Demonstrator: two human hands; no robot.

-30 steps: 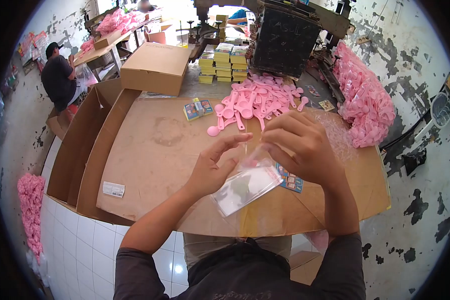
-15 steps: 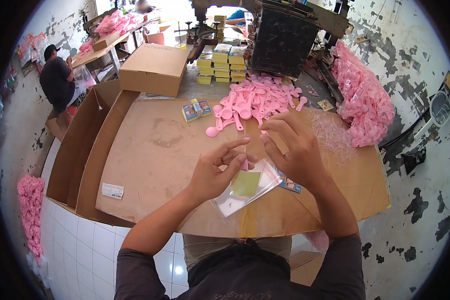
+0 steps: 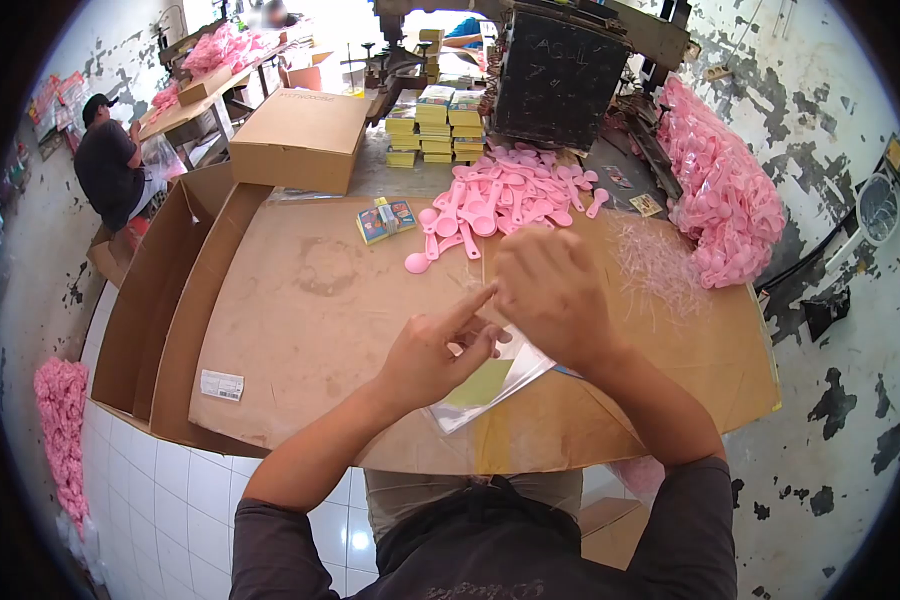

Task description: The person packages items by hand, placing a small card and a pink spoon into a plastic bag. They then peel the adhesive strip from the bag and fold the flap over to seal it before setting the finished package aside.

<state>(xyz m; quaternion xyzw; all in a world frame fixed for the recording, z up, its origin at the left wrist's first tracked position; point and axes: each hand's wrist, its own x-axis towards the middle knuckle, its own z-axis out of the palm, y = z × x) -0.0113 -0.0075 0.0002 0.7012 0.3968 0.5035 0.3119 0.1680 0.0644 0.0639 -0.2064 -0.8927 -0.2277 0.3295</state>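
My left hand [image 3: 435,350] is over the clear plastic bags [image 3: 457,412], thumb and fingers curled together with the index finger stretched toward my other hand. What it pinches, if anything, is hidden. Touching or nearly touching that index fingertip is my right hand [image 3: 555,295], its back to me, its fingers bent down and blurred. A yellow-green card [image 3: 482,384] shows through the bags, which lie on the cardboard. Beyond the hands is a heap of pink measuring spoons [image 3: 490,200], and left of it a banded stack of printed cards [image 3: 386,222].
A closed carton [image 3: 295,140] and an open carton [image 3: 175,310] stand at the left. Card stacks [image 3: 435,125] and a black metal box [image 3: 555,85] are at the back. Bagged pink spoons [image 3: 720,190] and clear plastic scraps [image 3: 655,270] lie right. A person [image 3: 110,165] sits far left.
My right hand has turned over and come down and left to my left hand, its fingers now bent. The pink piece seen at my left fingertips is out of sight.
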